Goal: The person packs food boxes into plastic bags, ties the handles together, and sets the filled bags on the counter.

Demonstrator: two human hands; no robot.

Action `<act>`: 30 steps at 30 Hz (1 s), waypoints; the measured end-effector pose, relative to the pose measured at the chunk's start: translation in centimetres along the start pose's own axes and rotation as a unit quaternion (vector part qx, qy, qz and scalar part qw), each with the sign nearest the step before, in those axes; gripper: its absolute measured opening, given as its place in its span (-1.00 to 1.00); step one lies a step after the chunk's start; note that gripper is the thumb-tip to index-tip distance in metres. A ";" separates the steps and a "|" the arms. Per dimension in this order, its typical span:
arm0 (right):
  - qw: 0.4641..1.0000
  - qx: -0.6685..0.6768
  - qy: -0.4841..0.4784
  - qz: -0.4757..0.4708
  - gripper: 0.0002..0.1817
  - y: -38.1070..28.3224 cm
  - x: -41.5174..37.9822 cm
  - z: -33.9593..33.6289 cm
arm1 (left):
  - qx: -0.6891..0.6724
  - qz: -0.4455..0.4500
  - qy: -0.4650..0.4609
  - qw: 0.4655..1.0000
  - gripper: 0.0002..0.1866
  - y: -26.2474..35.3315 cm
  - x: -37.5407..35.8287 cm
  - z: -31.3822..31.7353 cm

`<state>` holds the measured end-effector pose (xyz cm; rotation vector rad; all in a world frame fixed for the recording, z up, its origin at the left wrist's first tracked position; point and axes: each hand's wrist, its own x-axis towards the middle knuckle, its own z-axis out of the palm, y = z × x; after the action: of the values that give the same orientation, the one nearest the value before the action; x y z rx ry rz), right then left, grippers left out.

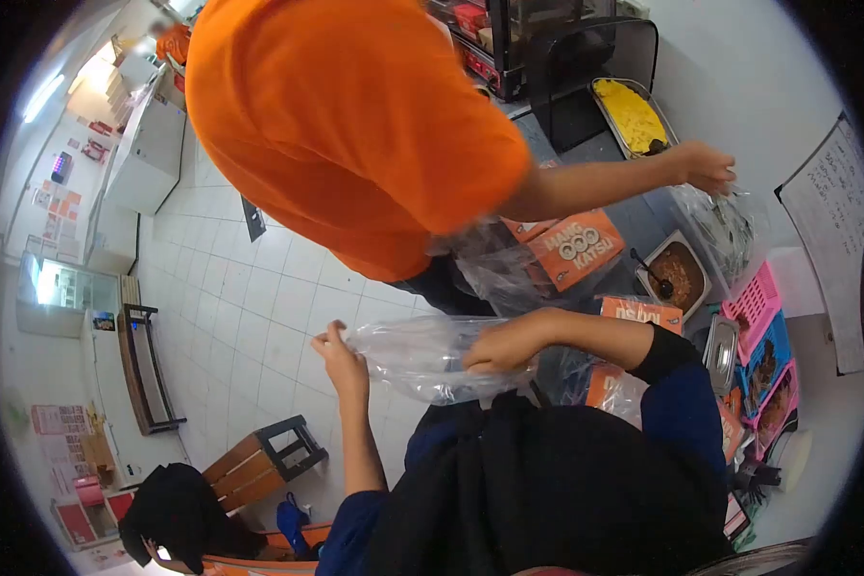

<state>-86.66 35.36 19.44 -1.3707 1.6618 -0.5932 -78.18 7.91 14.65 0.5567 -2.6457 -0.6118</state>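
Note:
A see-through plastic bag [408,360] is stretched out in front of my body, above the tiled floor. My left hand [340,355] pinches one end of it at the left. At the bag's other end my right hand [501,348] is closed on the plastic, its fingers curled and partly hidden. Near my right forearm lie orange printed food boxes [634,312], some in see-through bags. Another orange box [576,252] stands in an opened bag beside the co-worker.
A co-worker in an orange shirt [355,125] stands close ahead, one hand [708,168] at a plastic bin [730,235]. The counter holds a tray of yellow food [632,117], a pan of brown food [674,274] and coloured baskets [751,307]. A wooden stool [259,466] and another person [187,518] are lower left.

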 end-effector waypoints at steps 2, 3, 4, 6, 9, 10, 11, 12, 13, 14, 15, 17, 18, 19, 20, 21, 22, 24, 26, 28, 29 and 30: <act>0.986 0.142 0.084 -0.012 -0.73 -0.1 0.0 -2.1 | 0.030 0.071 -0.123 0.989 -0.66 -0.9 0.6 0.1; 0.969 0.209 0.128 -0.017 -0.77 0.2 -0.2 -3.2 | 0.042 0.108 -0.182 0.977 -0.67 -1.3 0.9 0.4; 0.947 0.143 0.284 0.044 -0.74 0.7 -0.4 -3.9 | 0.044 0.121 -0.236 0.963 -0.68 -1.8 1.0 0.8; 0.849 -0.003 0.511 0.139 -0.70 3.5 -0.8 -3.7 | 0.047 0.144 -0.338 0.929 -0.70 -2.5 0.8 2.1; 0.741 -0.204 0.609 0.196 -0.63 10.7 -0.7 -3.1 | -0.030 0.249 -0.330 0.910 -0.64 -3.8 1.1 3.9; 0.712 -0.267 0.618 0.202 -0.60 12.2 -0.5 -4.0 | -0.055 0.241 -0.326 0.913 -0.65 -3.6 1.3 4.2; 0.719 -0.233 0.623 0.200 -0.60 12.9 0.0 -5.6 | -0.080 0.231 -0.319 0.916 -0.66 -3.2 1.3 4.6; 0.727 -0.199 0.627 0.198 -0.59 13.6 0.5 -7.3 | -0.105 0.220 -0.312 0.918 -0.67 -2.9 1.4 4.9; 0.734 -0.164 0.629 0.198 -0.59 14.5 0.8 -9.0 | -0.109 0.200 -0.333 0.915 -0.69 -2.9 1.3 5.1; 0.748 -0.194 0.586 0.244 -0.57 17.3 0.8 -10.3 | -0.092 0.196 -0.360 0.907 -0.68 -2.3 1.5 4.4; 0.755 -0.223 0.543 0.292 -0.55 20.7 0.8 -11.7 | -0.074 0.192 -0.388 0.899 -0.67 -1.3 1.6 2.9; 0.767 -0.273 0.454 0.363 -0.50 26.0 1.2 -14.8 | -0.054 0.198 -0.404 0.892 -0.68 -2.2 1.4 3.1; 0.773 -0.300 0.408 0.381 -0.46 27.1 1.7 -16.8 | -0.051 0.192 -0.391 0.899 -0.70 -2.8 1.0 3.0; 0.779 -0.329 0.360 0.393 -0.43 27.7 2.3 -18.4 | -0.048 0.186 -0.380 0.905 -0.72 -3.4 0.7 2.9; 0.781 -0.365 0.307 0.404 -0.39 27.7 2.9 -20.0 | -0.046 0.182 -0.370 0.910 -0.73 -4.0 0.4 2.9; 0.778 -0.401 0.254 0.412 -0.35 27.8 3.6 -21.2 | -0.072 0.172 -0.350 0.918 -0.76 -4.9 0.0 3.0; 0.774 -0.437 0.189 0.418 -0.30 27.7 4.1 -22.0 | -0.097 0.161 -0.331 0.925 -0.79 -6.0 -0.4 3.2; 0.759 -0.495 0.076 0.416 -0.21 26.8 5.2 -23.2 | -0.124 0.133 -0.305 0.935 -0.83 -7.1 -0.8 3.1; 0.749 -0.527 0.013 0.401 -0.12 27.2 5.5 -23.0 | -0.124 0.104 -0.290 0.943 -0.86 -8.2 -0.9 2.2; 0.745 -0.549 0.009 0.378 0.07 30.1 5.3 -21.8 | -0.113 0.057 -0.299 0.946 -0.86 -9.1 -0.9 1.4; 0.744 -0.557 0.011 0.369 0.21 31.2 5.0 -21.1 | -0.108 0.036 -0.304 0.946 -0.86 -9.7 -0.8 1.0; 0.759 -0.554 0.022 0.341 0.22 32.4 4.4 -21.0 | -0.108 0.032 -0.299 0.948 -0.84 -10.3 -0.7 1.2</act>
<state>-121.63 36.74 2.54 -1.2691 2.4833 0.9681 -75.07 0.14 8.51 0.2392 -3.0652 -1.1921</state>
